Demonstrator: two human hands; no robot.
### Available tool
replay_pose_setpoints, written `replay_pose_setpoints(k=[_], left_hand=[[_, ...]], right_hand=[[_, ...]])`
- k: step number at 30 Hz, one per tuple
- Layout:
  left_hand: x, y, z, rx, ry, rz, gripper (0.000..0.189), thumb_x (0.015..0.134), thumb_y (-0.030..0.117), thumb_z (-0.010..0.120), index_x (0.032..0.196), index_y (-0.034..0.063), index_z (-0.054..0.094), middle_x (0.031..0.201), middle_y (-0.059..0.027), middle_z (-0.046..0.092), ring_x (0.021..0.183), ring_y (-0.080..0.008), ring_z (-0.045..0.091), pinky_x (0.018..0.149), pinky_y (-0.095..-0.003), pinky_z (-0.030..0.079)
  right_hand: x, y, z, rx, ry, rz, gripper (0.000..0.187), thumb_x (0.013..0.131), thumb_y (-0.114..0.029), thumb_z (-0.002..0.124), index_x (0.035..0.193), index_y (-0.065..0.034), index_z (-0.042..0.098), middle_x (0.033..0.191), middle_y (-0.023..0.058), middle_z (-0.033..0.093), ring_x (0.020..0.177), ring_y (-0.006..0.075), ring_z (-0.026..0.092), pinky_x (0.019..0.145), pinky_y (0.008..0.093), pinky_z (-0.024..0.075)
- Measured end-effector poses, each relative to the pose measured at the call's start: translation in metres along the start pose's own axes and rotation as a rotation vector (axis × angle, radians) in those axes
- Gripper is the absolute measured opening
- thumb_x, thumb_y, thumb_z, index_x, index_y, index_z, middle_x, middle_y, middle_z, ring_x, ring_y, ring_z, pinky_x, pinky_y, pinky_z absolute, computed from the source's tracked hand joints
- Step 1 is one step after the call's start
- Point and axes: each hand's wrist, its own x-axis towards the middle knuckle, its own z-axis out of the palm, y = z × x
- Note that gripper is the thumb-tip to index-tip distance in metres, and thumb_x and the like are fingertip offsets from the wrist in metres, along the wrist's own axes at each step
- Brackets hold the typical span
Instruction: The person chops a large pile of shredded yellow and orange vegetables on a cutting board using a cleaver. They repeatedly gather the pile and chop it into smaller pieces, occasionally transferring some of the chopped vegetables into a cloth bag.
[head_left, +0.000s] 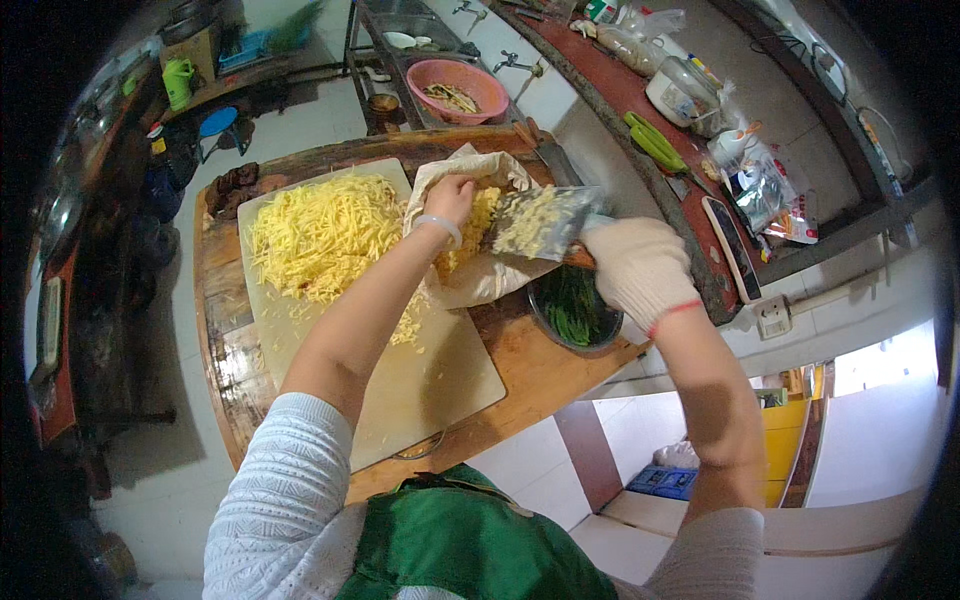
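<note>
My right hand (637, 262), in a cream knit glove with a red cuff edge, grips a cleaver (581, 217). Chopped yellow bits cling to its wide, motion-blurred blade, held over the mouth of a white cloth bag (480, 289). More chopped yellow pieces (472, 232) lie inside the bag. My bare left hand (450, 196), a pale bangle at its wrist, is at the bag's opening with fingers curled; whether they grip the cloth is hidden. Left of it, a heap of yellow shreds (330, 225) covers the upper part of a cream cutting board (420, 397).
The board lies on a wooden table (540, 375). A dark bowl of green vegetables (574, 307) stands beneath my right wrist. Another knife (551, 154) lies behind the bag. A pink basin (457, 90) stands beyond. Along the right, a red ledge holds green-handled scissors (656, 142) and a phone (731, 247).
</note>
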Motion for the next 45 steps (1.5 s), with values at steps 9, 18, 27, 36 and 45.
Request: replay_pose_setpoints(k=[9, 18, 27, 36, 45], left_hand=[[-0.005, 0.008, -0.104, -0.067, -0.246, 0.234, 0.029, 0.095, 0.019, 0.048, 0.112, 0.0005, 0.063, 0.102, -0.0112, 0.067, 0.092, -0.0197, 0.062, 0.083, -0.0319, 0.047], [-0.092, 0.020, -0.183, 0.170, -0.410, 0.325, 0.035, 0.089, 0.028, 0.056, 0.115, 0.0049, 0.061, 0.109, -0.0145, 0.064, 0.103, -0.0276, 0.060, 0.086, -0.0386, 0.047], [-0.122, -0.070, -0.128, 0.475, -0.186, -0.054, 0.045, 0.082, 0.047, 0.060, 0.100, 0.0061, 0.068, 0.108, -0.0188, 0.061, 0.103, -0.0349, 0.057, 0.088, -0.0476, 0.044], [-0.018, -0.093, -0.088, 0.580, -0.155, -0.151, 0.038, 0.086, 0.030, 0.056, 0.081, -0.0053, 0.068, 0.070, -0.0234, 0.063, 0.068, -0.0319, 0.064, 0.065, -0.0416, 0.047], [0.096, 0.014, -0.066, 0.390, 0.171, -0.032, 0.039, 0.084, 0.037, 0.059, 0.080, -0.0002, 0.069, 0.070, -0.0221, 0.063, 0.072, -0.0366, 0.064, 0.066, -0.0426, 0.049]], right_hand=[[-0.124, -0.009, 0.081, 0.597, 0.486, -0.093, 0.039, 0.071, -0.015, 0.068, 0.109, -0.0101, 0.062, 0.085, 0.0147, 0.067, 0.069, 0.0304, 0.065, 0.060, 0.0380, 0.0522], [-0.140, -0.223, 0.209, 1.004, -0.078, -0.160, 0.053, 0.079, -0.032, 0.060, 0.129, -0.0174, 0.050, 0.113, 0.0164, 0.062, 0.093, 0.0336, 0.063, 0.078, 0.0434, 0.0499], [-0.100, -0.239, 0.279, 1.079, 0.207, -0.316, 0.043, 0.082, -0.028, 0.060, 0.122, -0.0110, 0.056, 0.106, 0.0160, 0.064, 0.093, 0.0341, 0.061, 0.083, 0.0405, 0.0484], [0.111, -0.092, 0.236, 2.338, -0.047, 0.675, 0.032, 0.090, -0.033, 0.056, 0.087, -0.0012, 0.060, 0.070, 0.0100, 0.058, 0.059, 0.0201, 0.057, 0.052, 0.0336, 0.0464], [0.231, 0.044, 0.225, 1.467, 0.280, 0.286, 0.032, 0.093, -0.032, 0.053, 0.085, -0.0020, 0.061, 0.067, 0.0098, 0.056, 0.062, 0.0211, 0.057, 0.058, 0.0357, 0.0455]])
